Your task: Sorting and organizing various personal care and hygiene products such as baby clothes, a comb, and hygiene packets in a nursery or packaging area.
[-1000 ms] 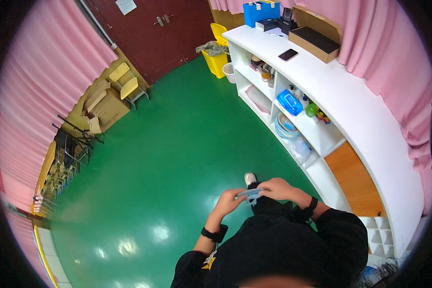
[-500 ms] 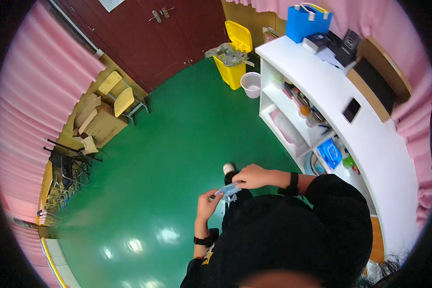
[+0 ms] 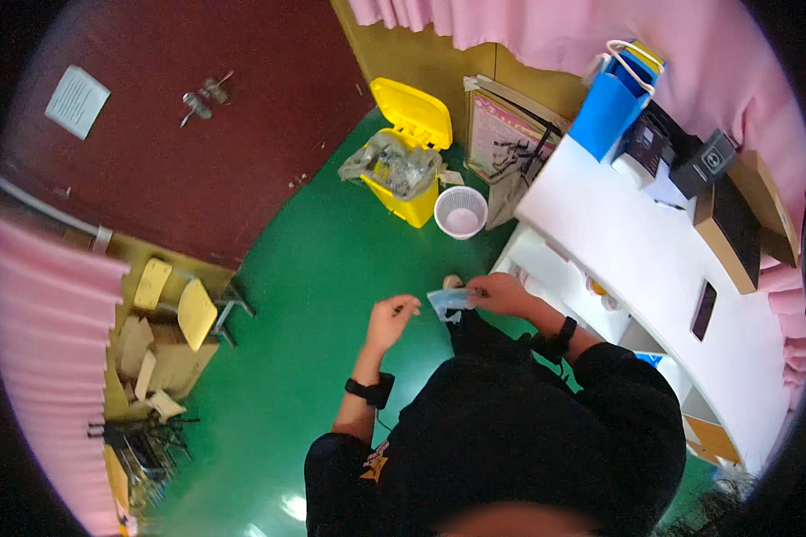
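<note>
My right hand (image 3: 501, 294) pinches the edge of a small clear plastic bag (image 3: 448, 302) with a light blue tint. The bag hangs in front of my body, above my leg and shoe. To its left, apart from it, is my left hand (image 3: 392, 322), raised with the fingers curled and the tips close together. A tiny dark spot shows at those fingertips; what it is, I cannot make out. Ahead of both hands stand a white perforated wastebasket (image 3: 461, 234) and a yellow bin (image 3: 412, 211), its lid up and a grey liner over its rim.
A white curved counter (image 3: 591, 210) with shelves runs along my right, carrying a phone (image 3: 705, 311), boxes and a blue bag (image 3: 607, 116). Framed boards (image 3: 510, 134) lean by the wall. Left are a chair (image 3: 196, 313), cardboard boxes (image 3: 184, 365) and a dark red door (image 3: 242, 134).
My left hand has let go of the plastic bag and moved away from it; the right still holds it. The view has turned, and the bins and counter are nearer.
</note>
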Demonstrator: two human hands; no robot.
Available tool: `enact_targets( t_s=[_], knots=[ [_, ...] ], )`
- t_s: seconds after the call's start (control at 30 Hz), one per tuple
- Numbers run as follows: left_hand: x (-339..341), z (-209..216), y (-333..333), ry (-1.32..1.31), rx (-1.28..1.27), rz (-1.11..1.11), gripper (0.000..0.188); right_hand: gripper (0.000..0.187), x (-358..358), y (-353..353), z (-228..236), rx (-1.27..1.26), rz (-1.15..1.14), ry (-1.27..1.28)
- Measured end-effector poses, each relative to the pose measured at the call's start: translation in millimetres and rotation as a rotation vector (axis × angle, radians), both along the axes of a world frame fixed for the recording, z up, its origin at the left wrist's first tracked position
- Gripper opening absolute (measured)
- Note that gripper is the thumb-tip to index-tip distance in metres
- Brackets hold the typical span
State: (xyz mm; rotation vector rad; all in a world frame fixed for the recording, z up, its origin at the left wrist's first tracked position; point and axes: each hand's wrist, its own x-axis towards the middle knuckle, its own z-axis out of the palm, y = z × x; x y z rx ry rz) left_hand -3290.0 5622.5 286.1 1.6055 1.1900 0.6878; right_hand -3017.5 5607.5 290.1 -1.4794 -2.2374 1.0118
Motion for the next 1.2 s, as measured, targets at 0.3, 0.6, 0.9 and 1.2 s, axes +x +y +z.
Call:
enact_targets(
  t_s=[0.3,0.6,0.9,1.2],
  knots=[
    [-5,-100,329,-0.008,-0.193,0.004,0.020,0.029,2,306,-133,-0.068,-0.450,0.051],
    [-17,-167,549,-0.003,-0.516,-0.095,0.026,0.038,-31,455,-323,-0.373,-0.904,-0.094],
    [-89,-249,618,0.173,-0.618,-0.322,0.024,0.054,-97,578,-303,-0.682,-1.414,0.239],
    [4,-204,648,0.621,-0.289,-0.793,0.028,0.040,-73,415,-250,-0.707,-1.046,0.128]
  ],
)
